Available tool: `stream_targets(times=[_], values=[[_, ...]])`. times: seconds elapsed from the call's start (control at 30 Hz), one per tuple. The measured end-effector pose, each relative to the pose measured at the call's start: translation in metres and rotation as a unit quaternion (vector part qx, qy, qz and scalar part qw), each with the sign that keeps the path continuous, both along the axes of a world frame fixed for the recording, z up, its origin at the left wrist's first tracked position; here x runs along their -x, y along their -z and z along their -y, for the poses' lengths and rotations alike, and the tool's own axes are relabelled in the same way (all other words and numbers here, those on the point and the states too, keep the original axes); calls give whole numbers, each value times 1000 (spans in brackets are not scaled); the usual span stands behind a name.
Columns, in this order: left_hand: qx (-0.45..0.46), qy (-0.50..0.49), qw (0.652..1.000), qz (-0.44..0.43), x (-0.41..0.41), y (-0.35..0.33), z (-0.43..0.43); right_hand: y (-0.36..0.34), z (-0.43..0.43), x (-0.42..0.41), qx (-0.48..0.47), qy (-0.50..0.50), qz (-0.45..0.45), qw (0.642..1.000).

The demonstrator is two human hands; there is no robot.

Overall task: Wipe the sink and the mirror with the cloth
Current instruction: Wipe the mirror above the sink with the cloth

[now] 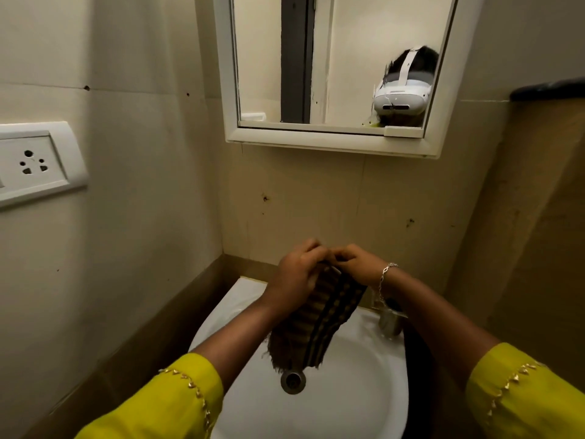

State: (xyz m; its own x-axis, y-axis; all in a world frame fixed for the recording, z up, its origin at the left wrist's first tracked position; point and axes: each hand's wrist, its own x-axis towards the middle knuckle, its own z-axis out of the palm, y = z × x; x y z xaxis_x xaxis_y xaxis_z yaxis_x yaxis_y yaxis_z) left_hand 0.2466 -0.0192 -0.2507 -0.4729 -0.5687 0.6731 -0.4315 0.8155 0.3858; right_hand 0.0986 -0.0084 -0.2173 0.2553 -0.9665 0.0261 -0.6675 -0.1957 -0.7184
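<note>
Above the white sink (228, 315), our left hand (296, 274) and right hand (357, 264) pinch the striped cloth's (316, 324) top edge; its frayed hem hangs just above the drain (292, 380).

Both grips meet above the back of the sink (354, 391), the left hand (296, 274) touching the right hand (357, 263). The cloth (313, 324) hangs from them down into the basin, its lower edge just above the drain (293, 380). The tap (391, 321) stands right of the grips, under the right wrist. The mirror (332, 58) hangs on the wall above and behind them; the socket (33, 163) sits far left.
</note>
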Motion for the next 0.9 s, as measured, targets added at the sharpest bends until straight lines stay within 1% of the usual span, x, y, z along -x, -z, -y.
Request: stream_targets(times=[0.1, 0.2, 0.27, 0.3, 0.37, 0.4, 0.47, 0.5, 0.53, 0.6, 0.73, 0.83, 0.9], values=[[10, -13, 1000, -10, -3, -12, 3, -13, -4, 2, -20, -31, 24, 999], [-22, -19, 999, -15, -2, -26, 3, -27, -3, 7, -30, -48, 40, 998], [-43, -45, 998, 10, -3, -36, 5, -36, -3, 11, -41, -56, 65, 995], [-32, -66, 997, 32, -4, -42, 7, -40, -4, 12, -39, -55, 77, 995], [2, -98, 994, 54, -5, -54, 8, -44, -7, 19, -39, -44, 127, 990], [6, -98, 994, 49, -5, -60, 8, -43, -8, 24, -48, -45, 170, 983], [-8, -73, 997, 28, -6, -74, 6, -38, -11, 36, -78, -69, 269, 957], [-21, -56, 998, 14, -6, -81, 4, -32, -13, 40, -88, -90, 296, 947], [-33, -43, 999, -1, -7, -87, 2, -25, -15, 42, -90, -107, 304, 943], [-45, -29, 998, -23, -9, -96, 0, -9, -18, 39, -79, -111, 278, 951], [-74, 4, 997, -37, -15, -103, 1, 11, -13, 21, -36, -19, 245, 969], [-57, 45, 996, -53, -24, -107, -3, 14, -4, 10, 7, 1, 199, 980], [-56, 85, 994, -34, -35, -112, -5, 11, 1, 7, 36, 24, 181, 983]])
